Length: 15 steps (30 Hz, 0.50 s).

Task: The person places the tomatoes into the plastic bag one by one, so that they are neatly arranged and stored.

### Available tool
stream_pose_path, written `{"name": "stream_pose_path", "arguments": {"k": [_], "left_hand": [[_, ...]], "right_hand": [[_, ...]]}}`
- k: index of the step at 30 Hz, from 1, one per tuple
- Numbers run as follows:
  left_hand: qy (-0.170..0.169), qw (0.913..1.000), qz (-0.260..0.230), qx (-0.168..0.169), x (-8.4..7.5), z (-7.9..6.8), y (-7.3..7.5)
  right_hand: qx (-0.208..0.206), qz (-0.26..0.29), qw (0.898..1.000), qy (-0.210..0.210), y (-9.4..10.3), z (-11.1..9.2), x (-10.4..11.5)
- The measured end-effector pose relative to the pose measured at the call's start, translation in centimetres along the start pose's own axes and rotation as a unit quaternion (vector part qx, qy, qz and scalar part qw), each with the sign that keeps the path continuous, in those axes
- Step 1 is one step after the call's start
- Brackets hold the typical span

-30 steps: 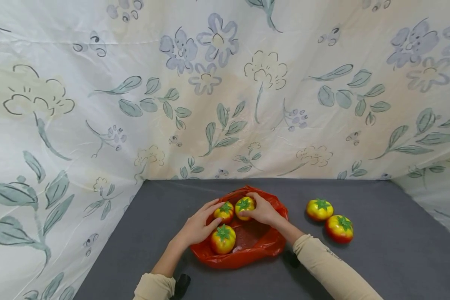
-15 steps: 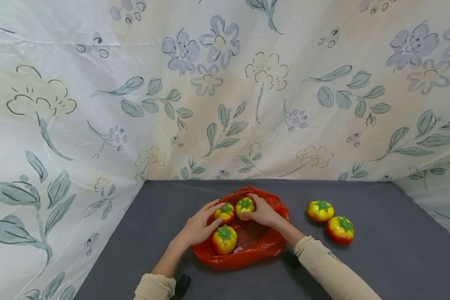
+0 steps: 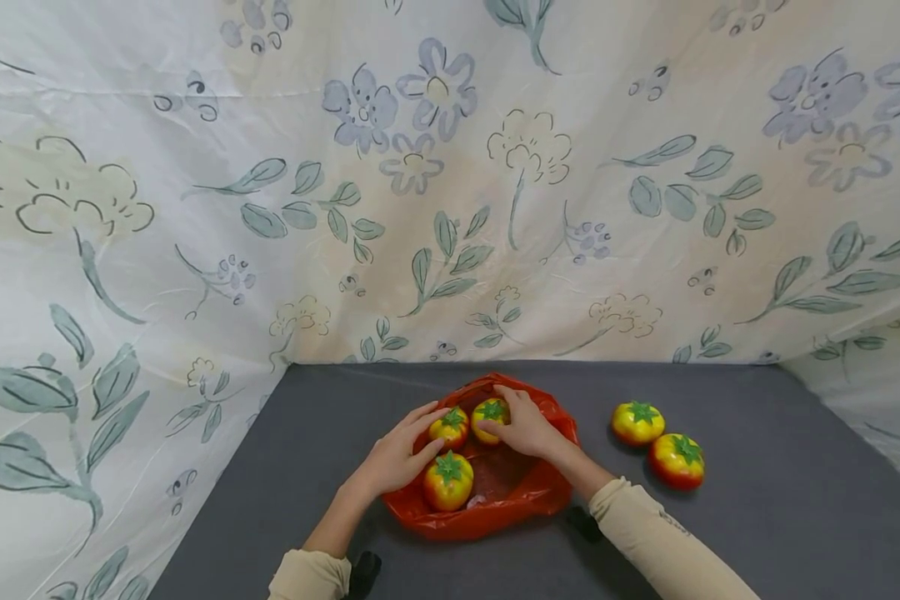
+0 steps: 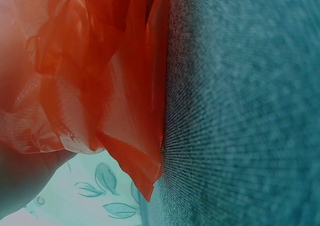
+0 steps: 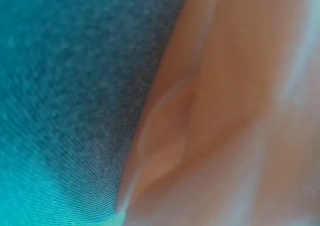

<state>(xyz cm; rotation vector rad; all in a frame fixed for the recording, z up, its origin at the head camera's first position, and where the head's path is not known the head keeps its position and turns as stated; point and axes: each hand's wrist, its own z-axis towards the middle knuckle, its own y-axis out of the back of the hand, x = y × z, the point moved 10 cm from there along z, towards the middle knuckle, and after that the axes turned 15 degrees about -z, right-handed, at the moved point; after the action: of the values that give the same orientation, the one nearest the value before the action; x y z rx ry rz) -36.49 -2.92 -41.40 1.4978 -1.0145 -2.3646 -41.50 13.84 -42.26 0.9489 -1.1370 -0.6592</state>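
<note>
Three glossy red-yellow tomatoes (image 3: 450, 481) w/ green tops, in crumpled red bag (image 3: 521, 492)

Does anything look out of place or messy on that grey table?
Nothing is spilled or broken. The red bag is crumpled, with three toy tomatoes on it, while two more tomatoes sit apart on the cloth to the right.

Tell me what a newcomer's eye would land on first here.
First the red plastic bag on the gray table, with three toy tomatoes on it. Both hands are on them: the right hand grips the far tomato, and the left hand touches the middle tomato. Two loose tomatoes lie to the right.
</note>
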Motion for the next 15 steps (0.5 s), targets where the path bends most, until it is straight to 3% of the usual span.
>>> {"name": "stream_pose_path", "arguments": {"k": [6,15], "left_hand": [[-0.002,1.0,0.005,-0.003,-0.1,0.0,0.0],[-0.006,1.0,0.001,-0.003,-0.2,-0.1,0.0]], "right_hand": [[-0.026,0.072,0.997,-0.008,1.3,-0.1,0.0],[-0.04,0.178,0.982,-0.046,2.2,-0.5,-1.3]]}}
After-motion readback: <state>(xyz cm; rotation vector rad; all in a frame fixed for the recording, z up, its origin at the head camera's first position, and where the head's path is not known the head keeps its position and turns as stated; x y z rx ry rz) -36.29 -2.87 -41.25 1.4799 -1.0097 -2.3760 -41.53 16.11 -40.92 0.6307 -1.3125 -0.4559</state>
